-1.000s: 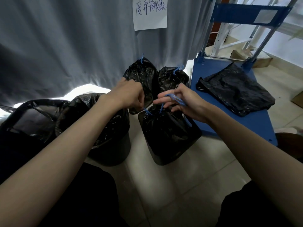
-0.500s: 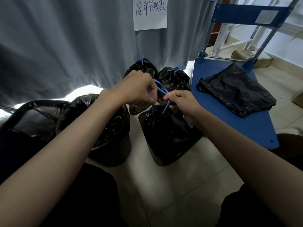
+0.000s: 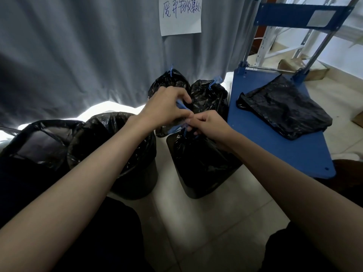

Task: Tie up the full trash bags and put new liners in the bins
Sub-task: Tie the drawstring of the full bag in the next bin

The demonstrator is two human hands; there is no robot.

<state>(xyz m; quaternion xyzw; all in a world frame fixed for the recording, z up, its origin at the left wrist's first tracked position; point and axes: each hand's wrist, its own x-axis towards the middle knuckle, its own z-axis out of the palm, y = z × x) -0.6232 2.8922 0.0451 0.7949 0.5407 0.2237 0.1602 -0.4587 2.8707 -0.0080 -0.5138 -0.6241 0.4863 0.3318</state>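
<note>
Head view. My left hand (image 3: 167,109) curls round blue drawstring (image 3: 181,105); my right hand (image 3: 209,125) pinches same drawstring just above bag (image 3: 198,160) on floor, hands touching over bag's mouth. Knot itself hidden under fingers, probably half made. Two tied bags (image 3: 208,95) behind by curtain (image 3: 78,52). Lined bin (image 3: 133,173) left of bag. Folded liner (image 3: 284,110) lies on blue cart (image 3: 284,154).

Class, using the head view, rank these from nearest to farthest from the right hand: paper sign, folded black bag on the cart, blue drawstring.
1. blue drawstring: gripped by the right hand.
2. folded black bag: rightward, on the blue cart.
3. paper sign: up on the curtain.
</note>
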